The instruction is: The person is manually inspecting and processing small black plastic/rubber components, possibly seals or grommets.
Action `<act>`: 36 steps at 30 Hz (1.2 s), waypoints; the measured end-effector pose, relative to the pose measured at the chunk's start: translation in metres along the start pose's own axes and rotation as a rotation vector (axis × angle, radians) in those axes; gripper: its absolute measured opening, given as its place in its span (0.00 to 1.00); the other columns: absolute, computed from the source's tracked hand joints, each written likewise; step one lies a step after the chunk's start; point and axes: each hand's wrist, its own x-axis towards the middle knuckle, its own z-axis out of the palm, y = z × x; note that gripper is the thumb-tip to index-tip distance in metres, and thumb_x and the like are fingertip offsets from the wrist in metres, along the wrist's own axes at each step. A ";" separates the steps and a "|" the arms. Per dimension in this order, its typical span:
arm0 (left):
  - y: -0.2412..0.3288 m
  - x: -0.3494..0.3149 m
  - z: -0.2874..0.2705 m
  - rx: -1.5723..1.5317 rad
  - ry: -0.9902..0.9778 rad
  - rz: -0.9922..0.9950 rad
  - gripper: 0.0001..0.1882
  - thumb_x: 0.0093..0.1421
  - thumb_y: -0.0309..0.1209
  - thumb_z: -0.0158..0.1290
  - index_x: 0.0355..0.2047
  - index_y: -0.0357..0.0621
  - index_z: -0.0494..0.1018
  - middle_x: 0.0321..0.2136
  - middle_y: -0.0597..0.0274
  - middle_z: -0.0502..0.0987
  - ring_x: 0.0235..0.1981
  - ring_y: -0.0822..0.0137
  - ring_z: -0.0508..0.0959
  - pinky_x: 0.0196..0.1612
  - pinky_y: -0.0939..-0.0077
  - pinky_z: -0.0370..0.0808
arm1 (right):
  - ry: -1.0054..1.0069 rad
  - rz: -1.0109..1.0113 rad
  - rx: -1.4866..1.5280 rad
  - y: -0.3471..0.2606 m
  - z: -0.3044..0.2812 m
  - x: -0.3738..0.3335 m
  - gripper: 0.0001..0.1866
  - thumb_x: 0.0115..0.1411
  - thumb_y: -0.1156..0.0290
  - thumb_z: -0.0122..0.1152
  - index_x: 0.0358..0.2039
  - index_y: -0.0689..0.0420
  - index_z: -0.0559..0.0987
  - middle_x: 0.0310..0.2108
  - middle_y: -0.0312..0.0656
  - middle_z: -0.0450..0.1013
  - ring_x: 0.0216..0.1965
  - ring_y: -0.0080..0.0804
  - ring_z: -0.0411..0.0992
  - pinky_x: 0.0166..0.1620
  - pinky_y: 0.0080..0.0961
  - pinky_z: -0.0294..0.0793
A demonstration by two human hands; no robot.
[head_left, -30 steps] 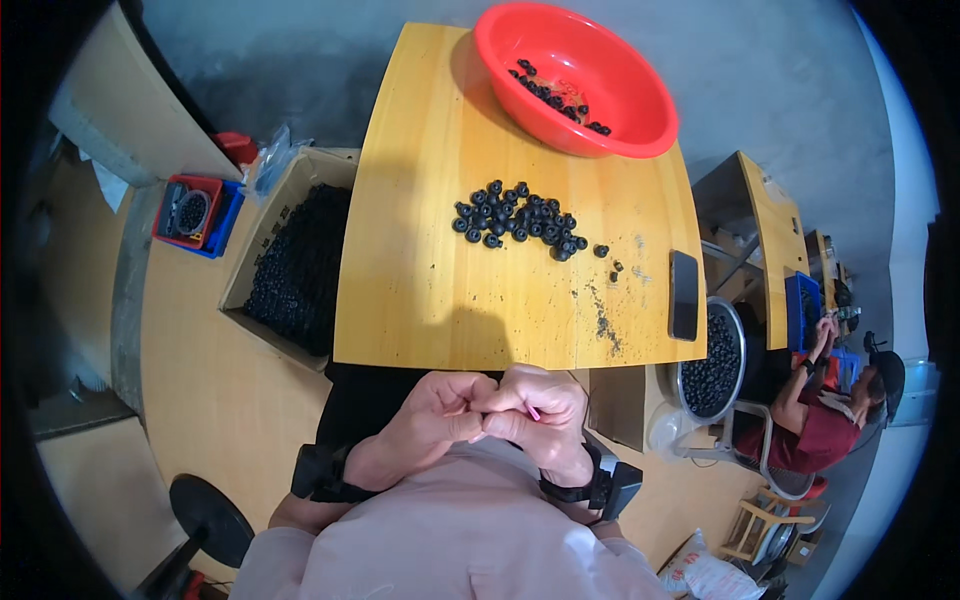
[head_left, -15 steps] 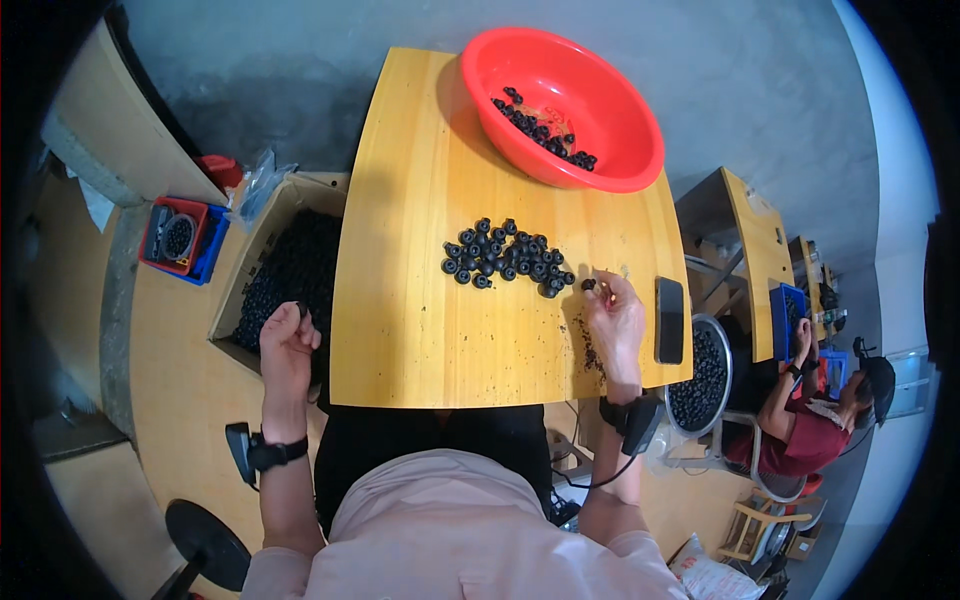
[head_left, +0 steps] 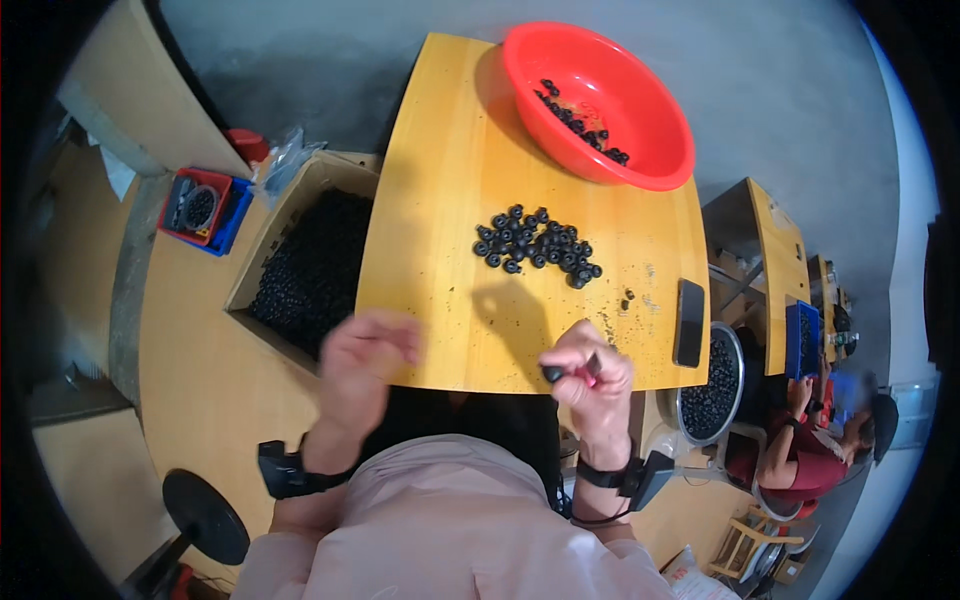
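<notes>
My right hand [head_left: 598, 390] is closed at the table's front edge, with a small black round part [head_left: 551, 373] pinched at the thumb and fingertip. Something thin and dark with a bit of pink or red also shows among its fingers; I cannot make out what it is. My left hand [head_left: 362, 375] is smeared by motion beside the table's front left corner, so its grip does not show. Beyond both hands a loose cluster of black round parts [head_left: 540, 243] with holes lies on the yellow wooden table [head_left: 440, 180]. Small black scraps [head_left: 627, 299] lie right of the cluster.
A red basin [head_left: 655, 130] with several black parts stands at the table's far end. A phone [head_left: 689, 322] lies near the right edge. A cardboard box [head_left: 285, 200] of black parts sits left, a metal bowl [head_left: 738, 400] right. A person [head_left: 805, 455] works farther right.
My left hand has moved right from above the cardboard box to the table's front edge. The right hand has drawn back toward me and left. Small scraps now lie where it was. The view has shifted.
</notes>
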 end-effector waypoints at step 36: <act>-0.032 -0.043 0.080 -0.510 -0.387 -0.444 0.08 0.51 0.27 0.57 0.30 0.37 0.71 0.24 0.68 0.70 0.25 0.79 0.67 0.29 0.88 0.63 | 0.022 0.085 0.397 -0.007 0.015 -0.060 0.17 0.54 0.65 0.57 0.40 0.64 0.72 0.24 0.34 0.60 0.26 0.18 0.58 0.30 0.15 0.58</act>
